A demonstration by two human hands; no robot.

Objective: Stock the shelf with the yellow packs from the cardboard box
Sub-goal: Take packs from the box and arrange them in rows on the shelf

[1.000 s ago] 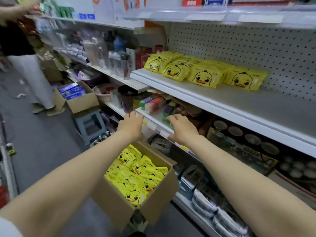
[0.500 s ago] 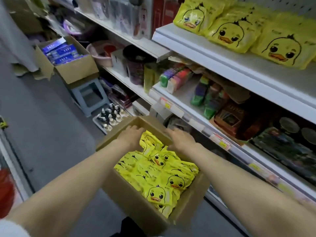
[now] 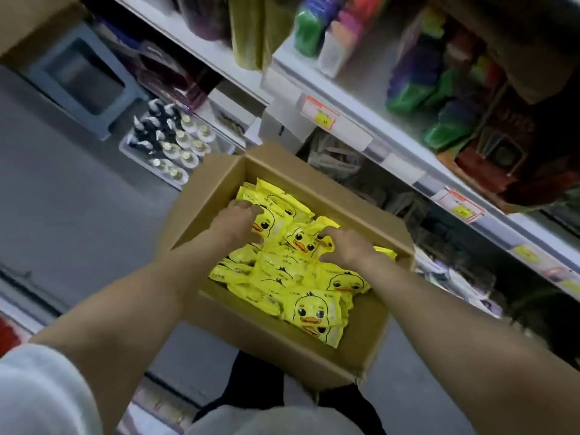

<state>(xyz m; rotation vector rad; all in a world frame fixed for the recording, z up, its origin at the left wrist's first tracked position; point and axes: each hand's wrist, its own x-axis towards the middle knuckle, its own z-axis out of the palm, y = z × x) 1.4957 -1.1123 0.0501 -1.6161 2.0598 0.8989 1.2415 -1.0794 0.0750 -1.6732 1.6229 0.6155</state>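
Now both hands are down in the cardboard box (image 3: 314,350), toward its far end. The left hand (image 3: 237,222) curls fingers and thumb round one yellow pack (image 3: 268,222); the right hand (image 3: 346,246) pinches a second pack (image 3: 303,241). This looks like the pick-up step. Next, both packs need lifting clear of the box and up to the shelf, which is out of view.

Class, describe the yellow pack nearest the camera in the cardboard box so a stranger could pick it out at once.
Find the open cardboard box mid-view. Go to its near end, nearer you than the left hand and right hand. The yellow pack there lies on top, untouched, its whole duck face showing while neighbours are partly covered.
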